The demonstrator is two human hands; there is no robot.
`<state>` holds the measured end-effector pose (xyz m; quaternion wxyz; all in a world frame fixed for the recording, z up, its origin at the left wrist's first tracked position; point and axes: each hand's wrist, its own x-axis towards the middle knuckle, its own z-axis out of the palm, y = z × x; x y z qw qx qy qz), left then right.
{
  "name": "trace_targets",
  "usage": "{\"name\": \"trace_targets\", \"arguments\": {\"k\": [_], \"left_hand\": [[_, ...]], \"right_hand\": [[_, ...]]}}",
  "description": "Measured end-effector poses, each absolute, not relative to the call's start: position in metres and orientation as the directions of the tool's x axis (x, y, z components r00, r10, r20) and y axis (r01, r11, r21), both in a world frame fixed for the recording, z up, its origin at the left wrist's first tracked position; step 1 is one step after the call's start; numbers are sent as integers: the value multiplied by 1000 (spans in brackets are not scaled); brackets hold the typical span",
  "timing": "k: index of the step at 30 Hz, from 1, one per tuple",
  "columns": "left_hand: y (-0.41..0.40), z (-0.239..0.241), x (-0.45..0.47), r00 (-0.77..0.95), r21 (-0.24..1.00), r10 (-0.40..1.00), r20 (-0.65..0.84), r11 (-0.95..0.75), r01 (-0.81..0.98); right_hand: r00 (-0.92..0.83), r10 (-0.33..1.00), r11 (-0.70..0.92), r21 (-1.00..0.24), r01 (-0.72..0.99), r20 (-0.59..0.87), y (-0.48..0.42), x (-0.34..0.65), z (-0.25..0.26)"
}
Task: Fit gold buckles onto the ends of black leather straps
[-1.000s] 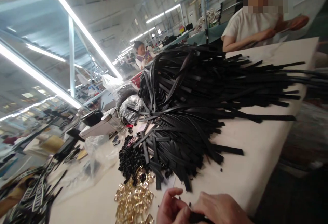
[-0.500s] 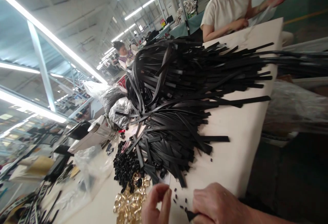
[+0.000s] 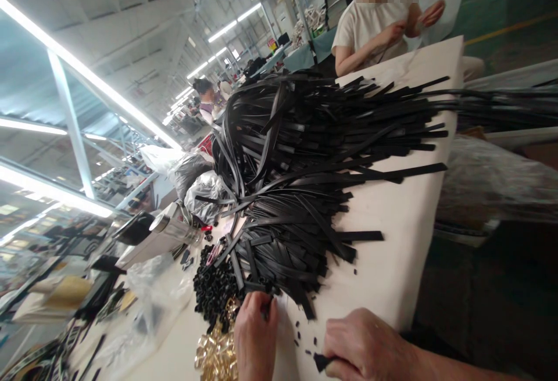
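My right hand [image 3: 360, 343] is closed around a black strap [image 3: 321, 362], whose short end sticks out to the left of the fingers. My left hand [image 3: 256, 331] reaches to the near edge of a heap of small black loops [image 3: 213, 282]. Its thumb and fingers are curled together, and a dark bit shows between them that I cannot make out. Just left of that wrist lies a pile of shiny gold buckles [image 3: 214, 353]. Several tiny black pieces [image 3: 297, 334] are scattered on the table between my hands.
A big bundle of black straps [image 3: 288, 137] spreads over the pale table [image 3: 392, 212]. Left of it are a plastic bag [image 3: 207, 195], a glass jar [image 3: 168, 224] and clear plastic [image 3: 148, 288]. A co-worker [image 3: 370, 32] sits at the far end. The table edge drops off at right.
My left hand has moved forward, from beside the gold buckles to the black loops. The right hand keeps its hold on the strap. The co-worker's hands have come closer together.
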<state>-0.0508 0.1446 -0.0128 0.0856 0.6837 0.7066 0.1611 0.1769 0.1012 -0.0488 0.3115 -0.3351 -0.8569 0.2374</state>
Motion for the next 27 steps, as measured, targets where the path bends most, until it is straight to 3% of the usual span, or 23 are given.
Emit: {"name": "trace_targets", "arguments": {"k": [2,4,7,11,15,27], "left_hand": [[134,-17,-52,-148,569,983,106,62,820],[121,-21,-51,-257,812,964,64,99,575],[99,-24,-40,-382,973,922,-66,145,181],[73,-22,-16,-401,971,885,-236,205,-121],[62,-24,-1,-321,893,853,-412,307,-329],[59,-30,-1,-304,842,827,-474,324,-432]], "right_hand": [[-572,732,649,-632,423,370,101,176,-50],[-562,746,629,-654,419,358,101,176,-48],[-538,780,580,-695,425,321,102,176,-43],[-510,800,563,-687,459,315,102,173,-38],[-524,765,624,-628,465,373,102,167,-36],[-551,635,772,-417,479,542,99,158,-35]]}}
